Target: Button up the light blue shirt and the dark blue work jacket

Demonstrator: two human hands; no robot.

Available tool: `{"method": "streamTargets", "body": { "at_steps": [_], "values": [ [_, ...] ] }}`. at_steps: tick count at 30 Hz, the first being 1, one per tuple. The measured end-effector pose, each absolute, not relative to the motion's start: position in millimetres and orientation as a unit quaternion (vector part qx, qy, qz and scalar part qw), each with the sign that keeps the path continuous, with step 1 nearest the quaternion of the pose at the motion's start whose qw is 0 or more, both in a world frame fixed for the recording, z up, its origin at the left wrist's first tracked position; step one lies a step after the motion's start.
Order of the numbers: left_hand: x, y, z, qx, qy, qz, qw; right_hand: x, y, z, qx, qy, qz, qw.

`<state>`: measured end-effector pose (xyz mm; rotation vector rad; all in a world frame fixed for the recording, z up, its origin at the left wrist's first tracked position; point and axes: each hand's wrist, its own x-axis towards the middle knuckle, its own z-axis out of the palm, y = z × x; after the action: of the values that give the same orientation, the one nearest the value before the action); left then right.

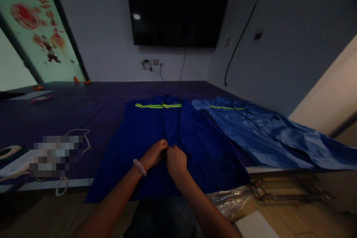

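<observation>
A dark blue work jacket (119,148) with yellow-green stripes across its chest lies spread on the table, its lower edge hanging over the front. My left hand (156,153), with a pale scrunchie (140,167) at the wrist, pinches the jacket near its front opening. Right beside it, my right hand (176,161) is closed on the same front edge, knuckles up. The fingertips of both hands meet, and whatever small part lies between them is hidden.
A lighter blue jacket (251,126) lies to the right, partly over the table edge. On the left are a blurred-out item (55,154) and a white cord (79,131). Plastic wrapping (231,200) lies below the purple table (106,98). A screen (178,11) hangs on the wall.
</observation>
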<state>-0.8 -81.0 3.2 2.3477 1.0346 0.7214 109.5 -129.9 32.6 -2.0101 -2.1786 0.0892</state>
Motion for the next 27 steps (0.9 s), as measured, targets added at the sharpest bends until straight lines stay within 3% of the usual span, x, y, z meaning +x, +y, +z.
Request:
{"method": "streamTargets", "body": {
  "at_steps": [4, 18, 27],
  "values": [
    [-3.2, -74.3, 4.4, 0.88, 0.356, 0.231, 0.211, 110.5, -129.6, 32.6, -0.677, -0.731, 0.04, 0.077],
    [-10.2, -66.6, -0.2, 0.886, 0.313, 0.255, 0.228, 136.3, -119.9, 5.9, -0.659, -0.724, 0.092, 0.183],
    [-8.1, -67.0, -3.8, 0.893, 0.322, 0.253, 0.186, 120.9, -126.8, 13.1, -0.663, -0.738, 0.022, 0.126]
  ]
}}
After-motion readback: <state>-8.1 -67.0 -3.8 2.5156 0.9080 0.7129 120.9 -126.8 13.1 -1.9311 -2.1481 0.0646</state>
